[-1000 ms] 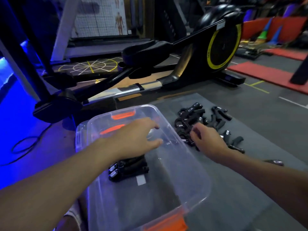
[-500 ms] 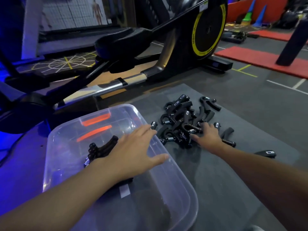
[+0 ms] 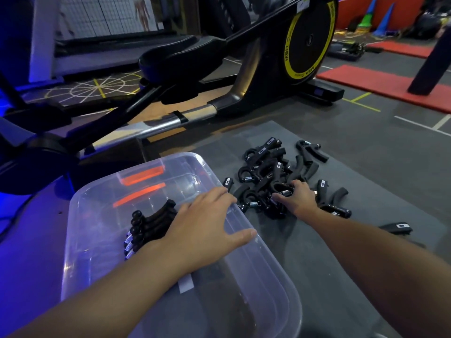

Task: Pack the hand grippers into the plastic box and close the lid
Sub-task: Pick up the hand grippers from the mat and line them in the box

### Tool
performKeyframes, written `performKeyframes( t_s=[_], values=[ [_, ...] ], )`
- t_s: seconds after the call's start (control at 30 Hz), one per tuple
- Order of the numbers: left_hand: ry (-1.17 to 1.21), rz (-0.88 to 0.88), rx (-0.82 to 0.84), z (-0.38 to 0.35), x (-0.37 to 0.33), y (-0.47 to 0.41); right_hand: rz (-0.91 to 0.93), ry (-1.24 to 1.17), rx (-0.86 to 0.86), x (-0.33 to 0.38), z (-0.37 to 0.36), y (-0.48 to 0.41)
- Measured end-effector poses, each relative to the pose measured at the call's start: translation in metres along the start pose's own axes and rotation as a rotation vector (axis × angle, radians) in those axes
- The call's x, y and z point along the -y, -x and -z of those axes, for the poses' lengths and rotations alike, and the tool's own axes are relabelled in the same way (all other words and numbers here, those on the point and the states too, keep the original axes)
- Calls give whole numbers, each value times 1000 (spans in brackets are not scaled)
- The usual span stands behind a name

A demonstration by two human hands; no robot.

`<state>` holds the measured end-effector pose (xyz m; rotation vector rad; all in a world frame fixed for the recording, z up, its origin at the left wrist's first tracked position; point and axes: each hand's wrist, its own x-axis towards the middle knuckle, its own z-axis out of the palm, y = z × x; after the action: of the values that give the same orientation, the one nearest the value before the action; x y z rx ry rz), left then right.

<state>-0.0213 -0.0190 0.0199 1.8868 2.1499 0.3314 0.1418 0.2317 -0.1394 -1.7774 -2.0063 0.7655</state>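
Note:
A clear plastic box (image 3: pixel 97 206) with orange clips stands open on the floor at lower left. Several black hand grippers (image 3: pixel 148 223) lie stacked inside it. My left hand (image 3: pixel 202 228) hovers flat over the box's right rim, fingers spread, holding nothing. A loose pile of black hand grippers (image 3: pixel 268 167) lies on the grey mat (image 3: pixel 366 167) to the right of the box. My right hand (image 3: pixel 299 198) rests on the near edge of that pile, its fingers curled around one gripper there. No lid is visible.
A black and yellow elliptical trainer (image 3: pixel 244 69) stands just behind the box and mat. One stray gripper (image 3: pixel 396 226) lies alone on the mat at right. Red mats (image 3: pixel 380 81) and cones sit farther back.
My right hand has moved forward onto the pile and closed on a gripper. My left hand stays over the box. The view has shifted, so the box sits lower left.

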Motion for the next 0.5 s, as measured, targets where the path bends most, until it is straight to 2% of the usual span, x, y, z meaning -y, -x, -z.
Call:
performKeyframes(
  t_s=[0.17, 0.5],
  values=[
    [15, 1, 36, 0, 3, 1, 31, -31, -52, 3, -3, 3],
    [63, -24, 135, 2, 10, 4, 58, -60, 30, 12, -8, 10]
  ],
)
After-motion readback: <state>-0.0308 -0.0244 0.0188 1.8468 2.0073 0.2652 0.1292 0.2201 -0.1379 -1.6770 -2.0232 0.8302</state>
